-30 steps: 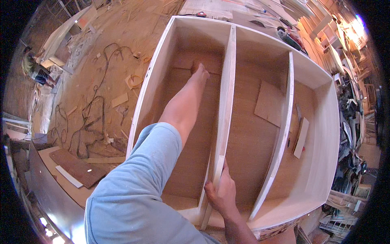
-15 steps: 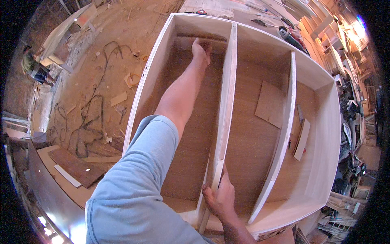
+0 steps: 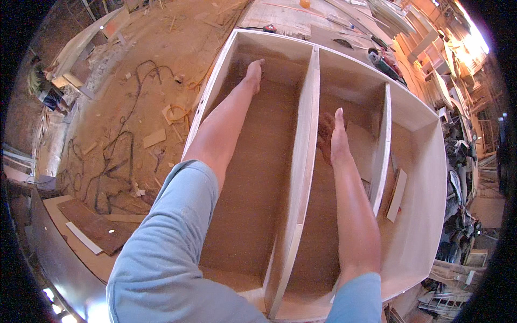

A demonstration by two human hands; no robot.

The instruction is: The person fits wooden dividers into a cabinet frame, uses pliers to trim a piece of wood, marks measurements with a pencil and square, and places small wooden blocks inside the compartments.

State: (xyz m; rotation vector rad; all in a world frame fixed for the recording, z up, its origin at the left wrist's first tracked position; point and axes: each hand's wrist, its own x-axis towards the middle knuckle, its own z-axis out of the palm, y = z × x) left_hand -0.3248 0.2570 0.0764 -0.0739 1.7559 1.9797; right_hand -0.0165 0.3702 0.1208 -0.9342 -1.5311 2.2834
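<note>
A wooden cabinet (image 3: 423, 220) in pale, unpainted wood fills the middle of the frame in a cluttered workshop, its open side facing up toward the camera and its inside parted into three long compartments. Sandy ground (image 3: 188, 32) covers the upper left, where a co-worker (image 3: 43, 89) in dark shorts bends forward at the far edge. A left divider (image 3: 308, 151) and a right divider (image 3: 383, 140) run down the cabinet's interior. At lower left, a dark brown board (image 3: 89, 218) lies beside a narrow white strip (image 3: 83, 238). A thin loose panel (image 3: 362, 141) rests in the middle compartment. Right beside it, the person's right hand (image 3: 334, 137) is unclenched and free of any object, thumb raised, fingers blurred. The left hand (image 3: 254, 75) reaches into the upper end of the left compartment; its fingers are partly hidden, and whether it grasps anything cannot be told. A power tool (image 3: 383, 63) sits along the cabinet's upper right edge, a short wood strip (image 3: 397, 195) leans in the right compartment, and a small tape measure (image 3: 269, 28) lies just beyond the top edge.
</note>
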